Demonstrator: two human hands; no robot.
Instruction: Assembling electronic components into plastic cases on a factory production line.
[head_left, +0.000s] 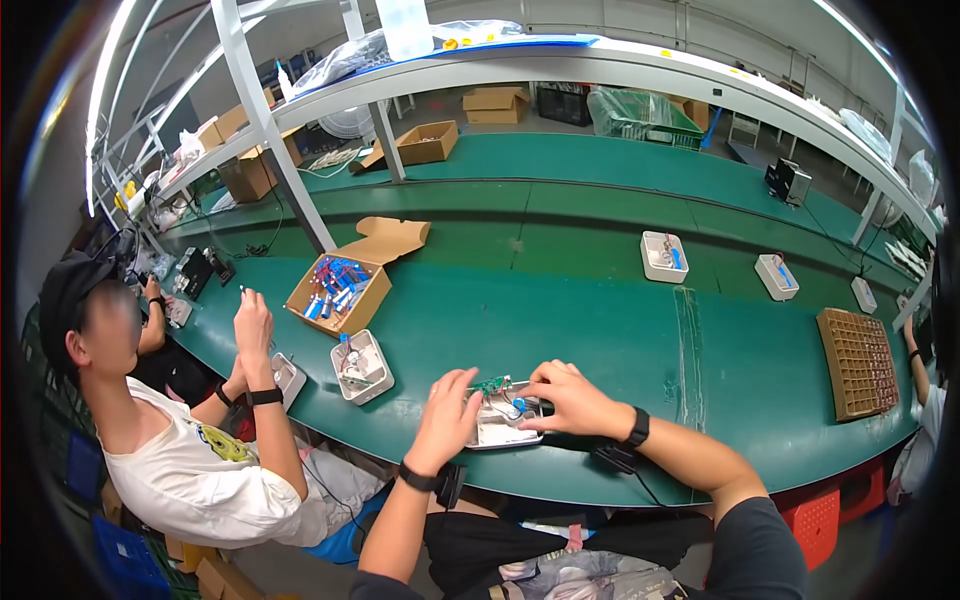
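In front of me at the table's near edge lies an open white plastic box with wires and small parts inside. A green circuit board is raised at its far rim. My left hand has its thumb and fingers closed about the board's left end. My right hand curls over the box's right side, its thumb at the rim and its fingertips close to the wires. Between the hands a small blue part shows in the box. The exact contact of the right fingertips is partly hidden.
Left of me a co-worker raises a hand beside another white box. An open white box and a carton of blue cylindrical cells stand nearby. More white boxes and a divided cardboard tray lie right.
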